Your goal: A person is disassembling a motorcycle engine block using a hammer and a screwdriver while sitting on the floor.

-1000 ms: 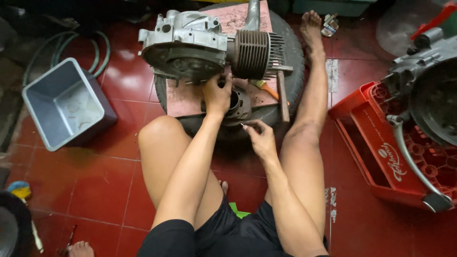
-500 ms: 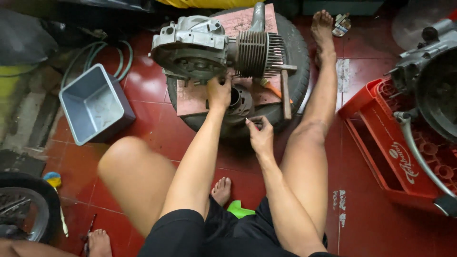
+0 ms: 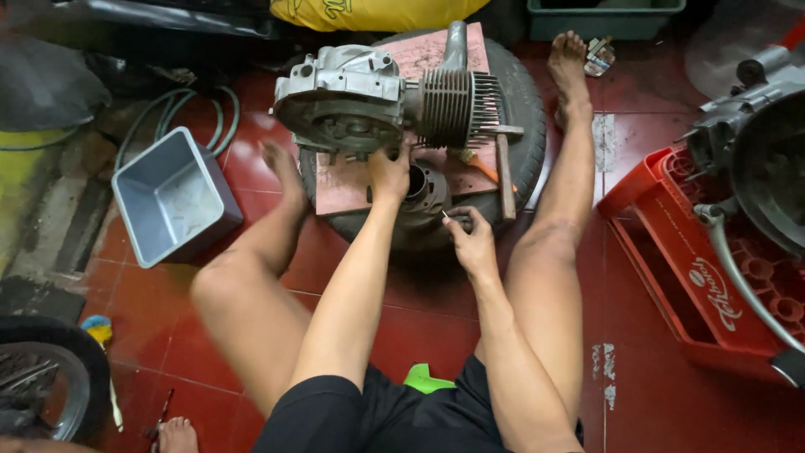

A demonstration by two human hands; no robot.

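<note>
Head view: engine point(image 3: 381, 105) lying on a pink board point(image 3: 352, 189) atop a tyre point(image 3: 524, 126) on the red floor. Left hand point(image 3: 391, 172) gripping the rim of a round metal part point(image 3: 423, 191) at the board's near edge. Right hand point(image 3: 472, 239) pinching a small tool just beside it. Grey tub point(image 3: 172, 197) well left, red crate point(image 3: 671, 243) right.

Two engines show: one finned engine point(image 3: 394, 105) on the one tyre point(image 3: 524, 126), another point(image 3: 755, 143) over the one red crate point(image 3: 671, 252) (partly cut off). One grey tub point(image 3: 172, 197), two hands.
</note>
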